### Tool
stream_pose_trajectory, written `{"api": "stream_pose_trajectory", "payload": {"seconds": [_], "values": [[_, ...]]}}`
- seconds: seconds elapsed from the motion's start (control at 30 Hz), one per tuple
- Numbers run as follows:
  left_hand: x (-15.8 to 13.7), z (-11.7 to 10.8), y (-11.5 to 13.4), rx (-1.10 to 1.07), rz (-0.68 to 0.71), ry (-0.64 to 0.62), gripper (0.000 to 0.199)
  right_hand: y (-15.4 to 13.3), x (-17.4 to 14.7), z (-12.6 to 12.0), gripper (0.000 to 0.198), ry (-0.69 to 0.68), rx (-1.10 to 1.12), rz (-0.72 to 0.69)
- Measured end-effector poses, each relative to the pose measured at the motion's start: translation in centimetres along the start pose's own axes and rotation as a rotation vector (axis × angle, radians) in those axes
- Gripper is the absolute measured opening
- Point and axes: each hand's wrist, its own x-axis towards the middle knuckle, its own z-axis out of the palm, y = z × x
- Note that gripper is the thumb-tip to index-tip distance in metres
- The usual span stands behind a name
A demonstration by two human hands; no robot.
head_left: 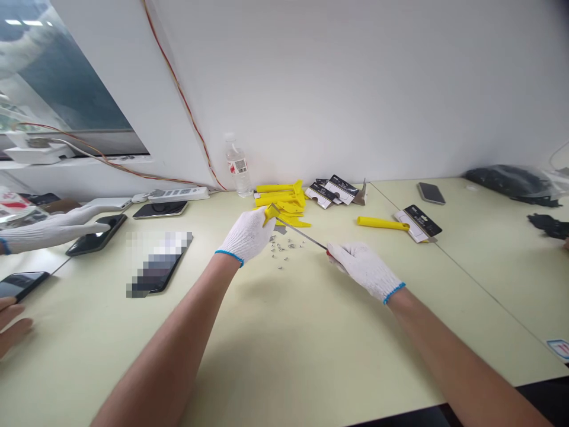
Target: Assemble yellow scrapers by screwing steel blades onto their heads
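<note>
My left hand [244, 236], in a white knit glove with a blue cuff, is closed around a yellow scraper [270, 213]; most of it is hidden in the palm. In my gloved right hand [361, 268] is a screwdriver [304, 232], its handle largely covered by the fingers, with a bit of red showing. The long metal shaft points left and its tip meets the head of the scraper. Small metal screws [280, 248] lie scattered on the table just below the shaft. Right behind my left hand is a pile of yellow scraper parts [278, 200].
A water bottle [239, 166] stands against the wall, by a power strip [180, 194]. Black-and-white cards [340, 188] lie beyond the shaft; a yellow handle [382, 223] and another card [418, 223] are at right. Several phones [171, 267] and a co-worker's gloved hand [57, 228] occupy the left.
</note>
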Motion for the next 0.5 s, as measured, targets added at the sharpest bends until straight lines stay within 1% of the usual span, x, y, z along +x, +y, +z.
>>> {"api": "stream_pose_trajectory", "payload": {"seconds": [0.1, 0.2, 0.27, 0.37, 0.5], "values": [[0.1, 0.1, -0.4, -0.074, 0.066, 0.071, 0.023, 0.1, 0.4, 0.1, 0.091, -0.023, -0.036, 0.049], [0.1, 0.1, -0.8, -0.147, 0.072, 0.087, 0.023, 0.4, 0.6, 0.2, 0.091, -0.026, -0.052, 0.082], [0.2, 0.1, -1.1, -0.140, 0.044, 0.078, 0.023, 0.7, 0.7, 0.2, 0.090, 0.009, -0.057, 0.094], [0.4, -0.2, -1.5, -0.144, -0.032, 0.086, 0.026, 1.1, 0.9, -0.1, 0.087, 0.093, -0.070, 0.120], [0.0, -1.2, -1.6, -0.182, -0.079, 0.085, 0.033, 2.3, 1.4, -1.0, 0.079, 0.198, -0.149, 0.187]]}}
